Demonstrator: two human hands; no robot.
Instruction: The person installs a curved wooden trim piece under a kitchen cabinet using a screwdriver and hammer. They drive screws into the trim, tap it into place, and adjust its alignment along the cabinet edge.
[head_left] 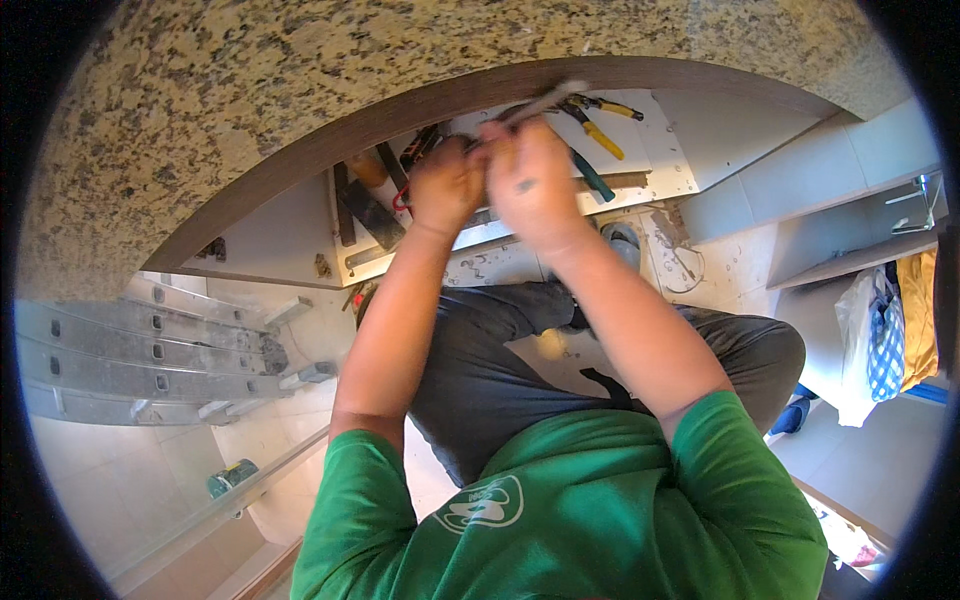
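My left hand (446, 188) and my right hand (532, 185) meet in front of the open cabinet, under the counter's edge. A slim grey metal tool (545, 103), blurred by motion, sticks out past the fingers of my right hand, which is closed on it. The fingers of my left hand are curled in against the right ones; what they pinch is hidden. Just beyond the right hand, yellow-and-black handled pliers (602, 138) lie on the cabinet floor. A green-handled tool (592, 178) is beside my right wrist.
A speckled stone countertop (300, 110) overhangs the cabinet floor (655, 150). Dark blocks (370, 213) lie left of my hands. A folded metal ladder (160, 350) rests at the left, a green roll (232, 478) below it. Bags (885, 340) hang at the right.
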